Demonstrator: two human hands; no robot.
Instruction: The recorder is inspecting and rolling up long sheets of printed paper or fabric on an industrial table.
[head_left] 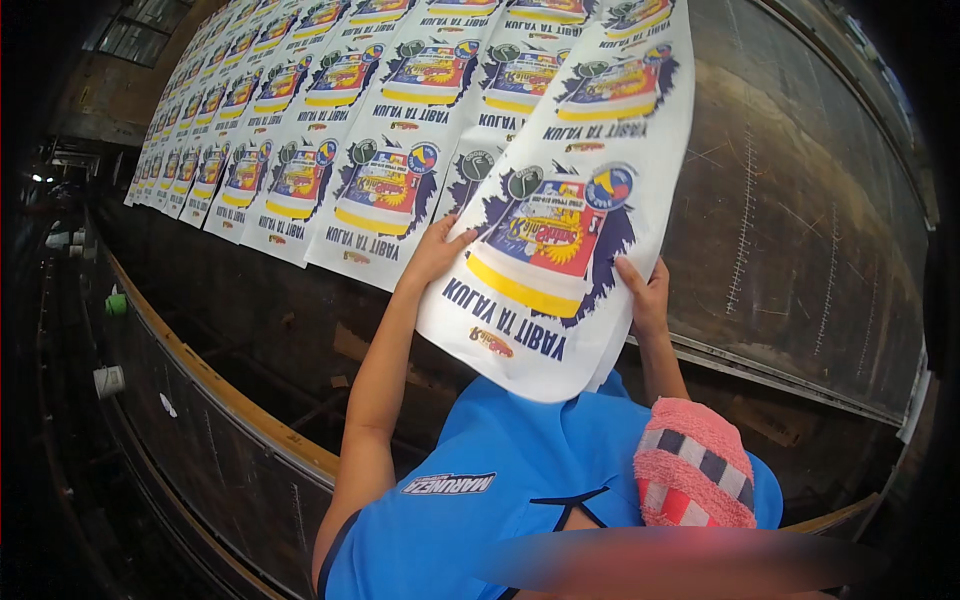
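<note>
A long white printed sheet (pixel 550 240), with purple, yellow, red and blue designs in a row, lies tilted in front of my body. My left hand (pixel 437 252) pinches its left edge, the thumb on top and the fingers partly hidden underneath. My right hand (pixel 648 292) grips the opposite edge, thumb on the print, fingers behind. The near end curves down against my blue shirt. Another white layer shows at its lower right edge. Beyond my left hand, matching printed sheets (pixel 360 225) lie side by side in overlapping rows.
To the right is a dark, scratched tabletop (pixel 790 200) with a metal edge. On the left runs another dark table with a wooden rim (pixel 220 385). A white bucket (pixel 109 381) and a green container (pixel 117 302) stand past it. A pink towel (pixel 695 465) rests on my shoulder.
</note>
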